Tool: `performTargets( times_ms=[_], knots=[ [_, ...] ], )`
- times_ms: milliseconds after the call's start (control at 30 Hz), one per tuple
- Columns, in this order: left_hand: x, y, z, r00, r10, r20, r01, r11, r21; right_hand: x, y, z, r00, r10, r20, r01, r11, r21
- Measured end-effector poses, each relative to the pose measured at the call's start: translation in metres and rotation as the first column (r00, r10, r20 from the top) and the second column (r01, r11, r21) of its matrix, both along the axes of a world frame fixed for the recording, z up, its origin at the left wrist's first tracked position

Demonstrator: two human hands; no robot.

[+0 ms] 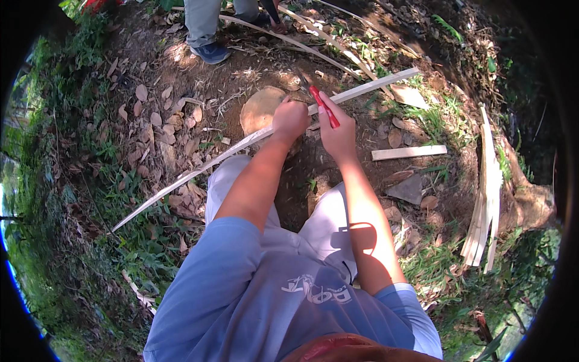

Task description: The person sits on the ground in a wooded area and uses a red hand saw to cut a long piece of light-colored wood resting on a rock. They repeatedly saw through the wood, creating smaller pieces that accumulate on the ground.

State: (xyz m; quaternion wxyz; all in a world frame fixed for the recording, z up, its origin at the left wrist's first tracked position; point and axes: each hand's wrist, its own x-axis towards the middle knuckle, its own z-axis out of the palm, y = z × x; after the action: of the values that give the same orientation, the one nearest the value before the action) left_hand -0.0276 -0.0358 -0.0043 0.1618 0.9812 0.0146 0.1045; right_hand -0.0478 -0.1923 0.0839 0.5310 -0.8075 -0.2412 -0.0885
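Observation:
A long, pale wooden strip [208, 164] slants across in front of me, from the lower left to the upper right. My left hand [291, 119] is closed around it near its middle. My right hand [338, 130] grips a red-handled tool [316, 95] whose dark metal end points up and to the left. This tool crosses the strip just right of my left hand; its exact kind is hard to make out. Under the strip, by my left hand, stands a round, flat-topped wooden stump [256, 110].
A short wooden piece [410, 152] and a grey stone [406, 189] lie to the right. Further right rests a bundle of pale strips [482, 208]. Beyond the stump are more long strips [295, 43] and another person's shoe [211, 52]. Dry leaves cover the left ground.

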Motion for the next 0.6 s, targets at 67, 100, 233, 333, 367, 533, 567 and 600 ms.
performTargets(
  times_ms=[67,100,233,333,367,533,567,600],
  knots=[
    [0.002,0.001,0.000,1.000,0.004,0.017,-0.004,1.000,0.011,-0.010,-0.013,0.001,1.000,-0.012,-0.019,0.012,1.000,-0.008],
    [0.001,0.001,-0.003,1.000,0.006,0.020,-0.006,1.000,0.009,-0.021,-0.023,0.002,0.999,-0.030,-0.034,0.029,0.999,-0.020],
    [-0.001,0.005,-0.004,0.998,0.053,-0.020,-0.053,0.999,-0.009,-0.088,-0.080,0.029,0.969,-0.103,-0.224,0.065,0.983,-0.172],
    [0.003,0.004,-0.006,0.999,0.032,-0.016,-0.033,0.998,-0.044,-0.153,-0.145,0.033,0.994,-0.091,-0.053,0.073,0.959,-0.273],
    [0.002,0.003,-0.008,0.999,0.034,-0.025,-0.035,0.998,-0.057,-0.175,-0.164,0.044,0.989,-0.065,-0.133,0.031,0.969,-0.245],
    [-0.002,-0.001,-0.004,0.999,0.005,-0.047,-0.007,0.999,-0.052,-0.204,-0.184,0.073,0.998,-0.043,0.050,0.056,0.952,-0.300],
    [-0.001,-0.001,-0.001,0.998,-0.001,-0.061,-0.003,0.999,-0.051,-0.199,-0.178,0.074,0.999,-0.031,0.025,0.037,0.957,-0.289],
    [0.001,0.001,0.000,0.997,0.002,-0.075,-0.005,0.999,-0.040,-0.191,-0.168,0.071,1.000,-0.012,0.000,0.011,0.963,-0.268]
  ],
)
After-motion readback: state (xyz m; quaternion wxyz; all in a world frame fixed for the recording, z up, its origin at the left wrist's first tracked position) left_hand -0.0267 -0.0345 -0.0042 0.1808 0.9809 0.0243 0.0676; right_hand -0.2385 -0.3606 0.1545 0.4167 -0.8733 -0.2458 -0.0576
